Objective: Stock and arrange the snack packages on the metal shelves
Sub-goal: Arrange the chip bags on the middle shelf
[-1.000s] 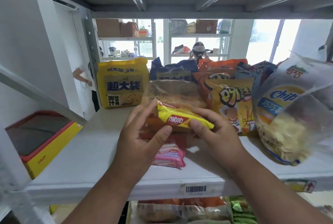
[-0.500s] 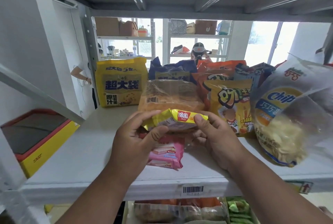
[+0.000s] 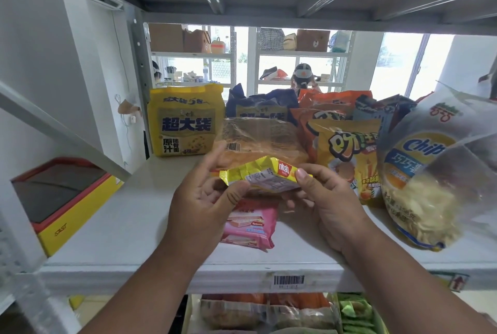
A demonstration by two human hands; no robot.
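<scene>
Above the white metal shelf (image 3: 113,228) | left hand (image 3: 200,203) and right hand (image 3: 326,208) are pinching opposite ends of the small yellow foil wafer packet (image 3: 262,176), grip clamped | packet is being rolled back-side-up since a second ago, over the pink wafer packet (image 3: 251,224) | likely orienting before placement.

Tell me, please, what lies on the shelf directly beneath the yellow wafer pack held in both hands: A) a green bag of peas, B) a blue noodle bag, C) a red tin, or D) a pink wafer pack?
D: the left hand and right hand hold the yellow wafer pack above a pink wafer pack lying flat on the shelf.
</scene>
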